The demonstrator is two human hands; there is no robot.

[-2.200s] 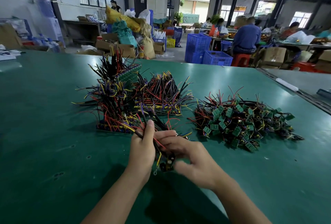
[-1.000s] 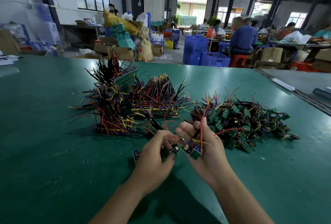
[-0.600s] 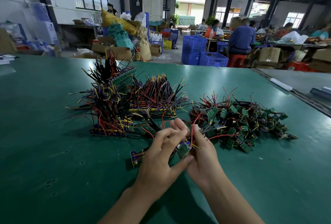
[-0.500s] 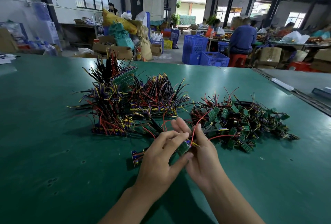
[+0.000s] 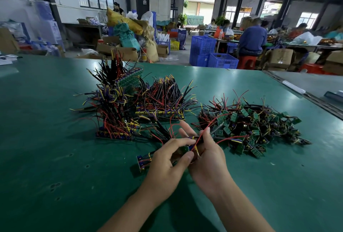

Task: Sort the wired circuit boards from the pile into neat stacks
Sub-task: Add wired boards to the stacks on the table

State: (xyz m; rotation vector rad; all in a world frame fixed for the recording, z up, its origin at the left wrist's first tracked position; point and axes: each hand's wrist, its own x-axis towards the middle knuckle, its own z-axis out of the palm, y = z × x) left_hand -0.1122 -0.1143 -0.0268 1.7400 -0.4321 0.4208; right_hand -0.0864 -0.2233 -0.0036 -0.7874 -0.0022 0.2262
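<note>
A loose pile of small green wired circuit boards [image 5: 248, 124] lies right of centre on the green table [image 5: 55, 157]. Left of it stand neat stacks of boards [image 5: 118, 113] with red, black and yellow wires sticking up, and a second stack [image 5: 163, 105] behind. A short row of boards [image 5: 143, 161] lies flat near my hands. My left hand [image 5: 167, 165] pinches a small green board [image 5: 182, 151] between thumb and fingers. My right hand [image 5: 206, 153] holds the same board's red and yellow wires, fingers curled round them.
The table's right edge runs along a metal rail [image 5: 304, 98]. Beyond the far edge stand blue crates [image 5: 213, 53], cardboard boxes [image 5: 118, 50] and sacks. A person in blue [image 5: 250, 40] sits at another bench at the back right.
My right hand took a wired board from the pile and brought it to my left hand. Both hands now hold it together just above the table.
</note>
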